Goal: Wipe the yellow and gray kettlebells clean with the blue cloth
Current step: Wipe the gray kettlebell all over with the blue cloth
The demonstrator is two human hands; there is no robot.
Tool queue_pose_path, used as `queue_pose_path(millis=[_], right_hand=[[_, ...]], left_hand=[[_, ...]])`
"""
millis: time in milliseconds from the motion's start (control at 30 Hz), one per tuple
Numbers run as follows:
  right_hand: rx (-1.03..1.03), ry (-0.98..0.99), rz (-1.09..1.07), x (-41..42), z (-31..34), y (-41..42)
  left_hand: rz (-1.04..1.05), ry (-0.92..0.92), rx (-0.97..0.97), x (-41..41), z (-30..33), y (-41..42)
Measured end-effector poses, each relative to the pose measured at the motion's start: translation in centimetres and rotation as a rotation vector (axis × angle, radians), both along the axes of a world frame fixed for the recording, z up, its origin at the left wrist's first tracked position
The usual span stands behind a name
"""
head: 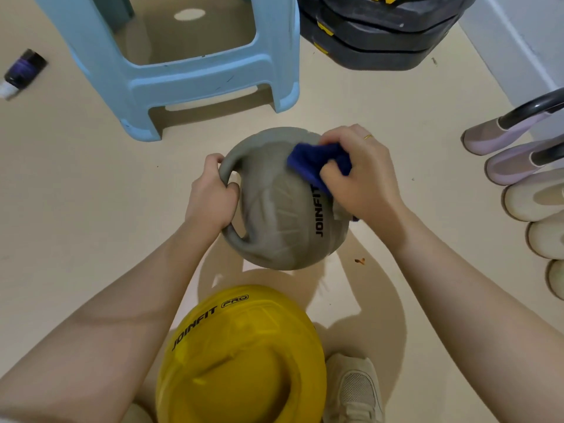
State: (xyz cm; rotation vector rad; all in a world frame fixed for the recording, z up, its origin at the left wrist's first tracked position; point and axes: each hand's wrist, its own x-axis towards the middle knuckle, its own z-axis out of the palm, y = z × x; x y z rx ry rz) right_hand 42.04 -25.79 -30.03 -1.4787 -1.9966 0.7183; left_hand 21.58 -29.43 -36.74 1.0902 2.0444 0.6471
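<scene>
The gray kettlebell (280, 209) lies tipped on the beige floor at the centre, its handle pointing left. My left hand (210, 196) is closed around that handle. My right hand (363, 178) presses the bunched blue cloth (314, 163) against the upper right of the gray ball, beside the black JOINFIT lettering. The yellow kettlebell (244, 358) stands close to me at the bottom centre, apart from both hands.
A light blue plastic stool (195, 77) stands just beyond the gray kettlebell. Black weight plates (378, 35) are stacked at the top right. A row of boots (525, 184) lines the right edge. A dark bottle (23, 71) lies far left. My shoe (354, 389) is beside the yellow kettlebell.
</scene>
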Motion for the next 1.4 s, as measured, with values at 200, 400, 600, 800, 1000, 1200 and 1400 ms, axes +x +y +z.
queue_pose_path(millis=[200, 400, 600, 800, 1000, 1200, 1400], right_hand=[[0.161, 0.021, -0.105, 0.6, -1.9, 0.0], [0.389, -0.046, 0.157, -1.8, -1.6, -3.6], [0.245, -0.003, -0.174, -1.4, -2.2, -1.0], [0.482, -0.171, 0.314, -3.2, -2.2, -1.8], [0.114, 0.084, -0.312, -3.0, -3.1, -1.1], [0.100, 0.198, -0.135, -3.5, -2.3, -1.5], [-0.095, 0.266, -0.397, -4.1, -2.2, -2.4]], left_hand=[[0.054, -0.033, -0.084, -0.2, -0.1, 1.3], [0.179, -0.142, -0.158, -0.5, 0.0, 2.6], [0.332, -0.213, -0.260, -0.4, -0.4, 4.3], [0.403, -0.306, -0.338, -1.8, -0.7, 3.7], [0.493, -0.355, -0.306, -1.8, -1.7, 2.2], [0.468, -0.325, -0.245, -1.7, -2.2, 1.0], [0.148, -0.171, -0.298, -3.6, -2.3, -0.2]])
